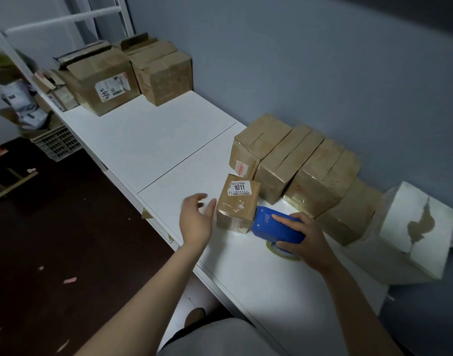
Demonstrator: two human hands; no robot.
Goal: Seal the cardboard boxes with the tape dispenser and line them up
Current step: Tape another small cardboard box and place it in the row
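A small cardboard box (237, 202) labelled 1011 stands on the white table (148, 140), wrapped in clear tape. My right hand (303, 238) grips the blue tape dispenser (272, 226), whose front end touches the box's right side. My left hand (195, 218) hovers just left of the box with fingers spread, touching nothing. Behind the box, several taped cardboard boxes (297, 165) stand side by side in a row along the blue wall.
More cardboard boxes (133, 73) sit at the far end of the table. A white-wrapped box (410, 232) stands at the right end of the row. Left of the table's edge are the dark floor and a plastic crate (57, 143).
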